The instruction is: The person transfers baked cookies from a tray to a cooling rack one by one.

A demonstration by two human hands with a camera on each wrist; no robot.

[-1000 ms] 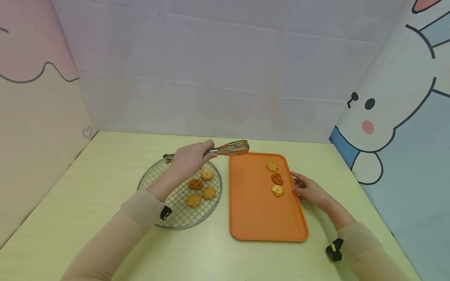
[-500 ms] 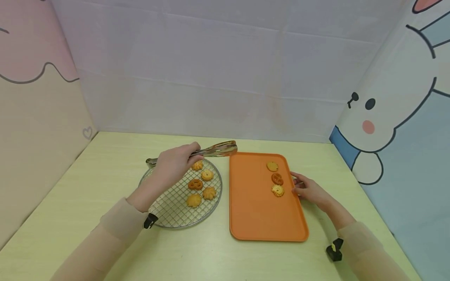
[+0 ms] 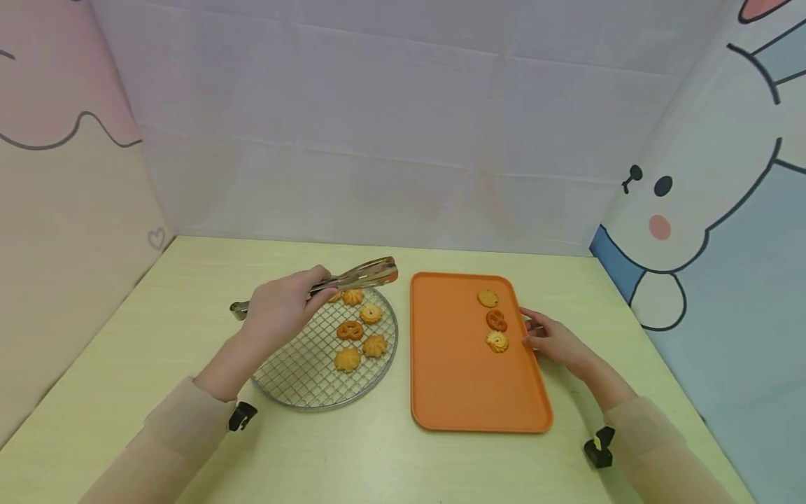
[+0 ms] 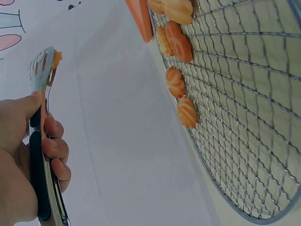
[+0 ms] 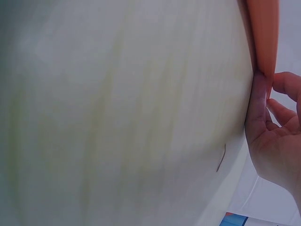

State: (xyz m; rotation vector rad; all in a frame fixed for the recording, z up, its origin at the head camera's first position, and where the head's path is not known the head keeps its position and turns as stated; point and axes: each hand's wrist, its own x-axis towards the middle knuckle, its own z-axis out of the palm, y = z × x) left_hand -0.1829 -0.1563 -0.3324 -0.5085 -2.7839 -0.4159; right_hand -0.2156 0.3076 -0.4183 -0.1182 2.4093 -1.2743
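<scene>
My left hand point(image 3: 280, 304) grips a pair of metal tongs point(image 3: 362, 274) over the round wire cooling rack point(image 3: 302, 404). In the left wrist view, a golden cookie point(image 4: 57, 59) shows at the heads of the tongs. Several cookies lie on the rack, among them a pretzel-shaped one point(image 3: 350, 330) and a flower-shaped one point(image 3: 375, 346). On the orange tray point(image 3: 466, 392) sit a flat cookie point(image 3: 488, 299), a pretzel cookie point(image 3: 497, 320) and a ruffled cookie point(image 3: 497, 341) in a column. With thumb and fingers, my right hand point(image 3: 557, 343) pinches the tray's right edge.
Rack and tray stand side by side on a pale wooden table point(image 3: 352, 455), a narrow strip of tabletop between them. A white back wall point(image 3: 390, 154) and a side panel with a cartoon rabbit point(image 3: 705, 203) enclose the table.
My left hand has moved left and slightly toward me with the tongs, from the tray's far left corner to over the rack, uncovering more cookies. My right hand and the tray have stayed put.
</scene>
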